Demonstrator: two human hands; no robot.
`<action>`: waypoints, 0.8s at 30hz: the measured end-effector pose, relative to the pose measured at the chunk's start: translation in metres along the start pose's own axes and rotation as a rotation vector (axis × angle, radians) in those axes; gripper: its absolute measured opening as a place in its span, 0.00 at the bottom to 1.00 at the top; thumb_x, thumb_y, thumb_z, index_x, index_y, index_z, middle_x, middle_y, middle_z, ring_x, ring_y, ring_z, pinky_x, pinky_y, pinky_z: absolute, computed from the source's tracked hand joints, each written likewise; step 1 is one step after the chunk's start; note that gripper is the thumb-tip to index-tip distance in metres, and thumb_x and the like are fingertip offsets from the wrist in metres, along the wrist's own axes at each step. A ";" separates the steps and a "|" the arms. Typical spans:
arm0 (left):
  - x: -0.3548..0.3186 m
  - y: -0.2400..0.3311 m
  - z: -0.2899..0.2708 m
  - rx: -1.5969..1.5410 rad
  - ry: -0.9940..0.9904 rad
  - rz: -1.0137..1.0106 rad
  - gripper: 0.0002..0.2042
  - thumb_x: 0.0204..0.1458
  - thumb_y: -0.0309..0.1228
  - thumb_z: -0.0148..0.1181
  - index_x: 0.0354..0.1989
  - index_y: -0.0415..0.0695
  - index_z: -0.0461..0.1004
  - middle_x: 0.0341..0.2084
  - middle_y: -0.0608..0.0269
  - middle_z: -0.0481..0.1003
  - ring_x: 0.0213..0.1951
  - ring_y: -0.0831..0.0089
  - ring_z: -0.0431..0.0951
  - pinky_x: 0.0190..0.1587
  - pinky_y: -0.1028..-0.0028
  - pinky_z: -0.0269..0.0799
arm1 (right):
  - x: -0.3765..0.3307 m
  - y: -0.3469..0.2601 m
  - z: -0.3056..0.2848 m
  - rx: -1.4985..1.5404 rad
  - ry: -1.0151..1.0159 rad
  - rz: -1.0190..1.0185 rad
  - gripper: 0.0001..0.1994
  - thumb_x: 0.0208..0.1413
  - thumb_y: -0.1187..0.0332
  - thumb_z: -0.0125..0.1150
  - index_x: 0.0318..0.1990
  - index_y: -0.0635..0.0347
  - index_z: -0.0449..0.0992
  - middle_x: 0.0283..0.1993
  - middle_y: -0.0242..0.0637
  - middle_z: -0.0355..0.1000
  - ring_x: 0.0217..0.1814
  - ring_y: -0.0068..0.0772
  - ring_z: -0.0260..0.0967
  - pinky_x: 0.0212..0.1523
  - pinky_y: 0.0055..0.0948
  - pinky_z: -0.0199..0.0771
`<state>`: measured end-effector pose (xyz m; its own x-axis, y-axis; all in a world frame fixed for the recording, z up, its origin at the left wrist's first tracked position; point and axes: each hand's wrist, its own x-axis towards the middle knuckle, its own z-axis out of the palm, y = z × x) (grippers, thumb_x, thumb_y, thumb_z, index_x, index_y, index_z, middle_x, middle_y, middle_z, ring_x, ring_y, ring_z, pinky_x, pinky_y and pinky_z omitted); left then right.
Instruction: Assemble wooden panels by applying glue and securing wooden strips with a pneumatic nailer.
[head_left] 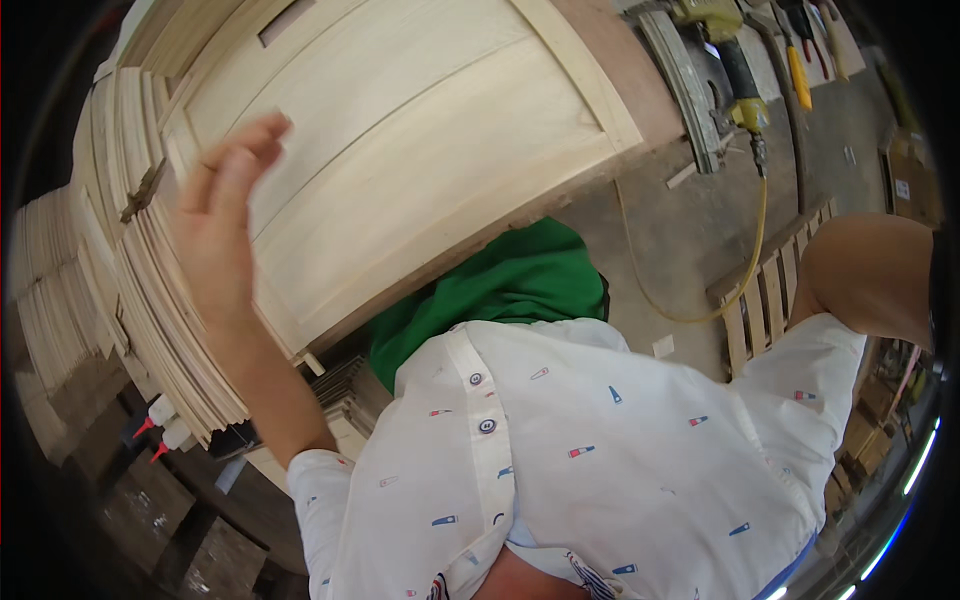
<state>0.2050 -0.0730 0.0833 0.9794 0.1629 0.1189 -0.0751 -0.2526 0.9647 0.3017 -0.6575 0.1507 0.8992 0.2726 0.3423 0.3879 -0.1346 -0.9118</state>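
My left hand (pixel 222 205) is raised above the left end of a pale wooden panel door (pixel 440 150). Its fingers are loosely bent and slightly blurred, and I see nothing held in them. The door lies flat, with long grooves across its face and a small rectangular cutout (pixel 286 22) near the far edge. Of my right side only the bent arm (pixel 870 270) shows at the right rim; the hand itself is out of the picture.
Stacks of thin wooden boards (pixel 170 310) stand at the left. Two white bottles with red nozzles (pixel 160 415) are below them. At the far right lies a yellow-green air tool (pixel 735 75) with a yellow hose (pixel 757 240), beside metal bars (pixel 680 85), hand tools (pixel 798 75) and a pallet (pixel 765 300).
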 end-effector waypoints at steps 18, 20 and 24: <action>-0.193 -0.066 -0.010 0.273 0.542 -0.280 0.08 0.56 0.24 0.57 0.42 0.37 0.76 0.46 0.57 0.76 0.50 0.68 0.74 0.55 0.71 0.67 | 0.071 0.015 -0.010 -0.102 -0.127 -0.109 0.14 0.60 0.68 0.56 0.50 0.65 0.76 0.48 0.38 0.75 0.55 0.28 0.67 0.60 0.29 0.61; -0.189 -0.067 -0.005 0.503 0.422 -0.202 0.08 0.54 0.24 0.59 0.42 0.38 0.76 0.47 0.55 0.76 0.51 0.64 0.74 0.55 0.69 0.67 | 0.069 -0.011 0.071 -0.114 -0.120 -0.131 0.14 0.60 0.68 0.56 0.50 0.65 0.76 0.48 0.38 0.75 0.55 0.28 0.67 0.60 0.29 0.61; -0.188 -0.072 0.007 0.642 0.340 -0.127 0.10 0.51 0.24 0.62 0.42 0.40 0.76 0.47 0.56 0.76 0.54 0.58 0.72 0.58 0.64 0.63 | 0.077 0.004 0.028 -0.155 -0.102 -0.144 0.13 0.60 0.68 0.56 0.49 0.65 0.76 0.48 0.38 0.75 0.54 0.28 0.68 0.59 0.29 0.62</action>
<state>0.0274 -0.0924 -0.0108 0.8531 0.4889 0.1823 0.2620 -0.7036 0.6605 0.3663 -0.6108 0.1673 0.8100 0.3933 0.4349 0.5445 -0.2295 -0.8067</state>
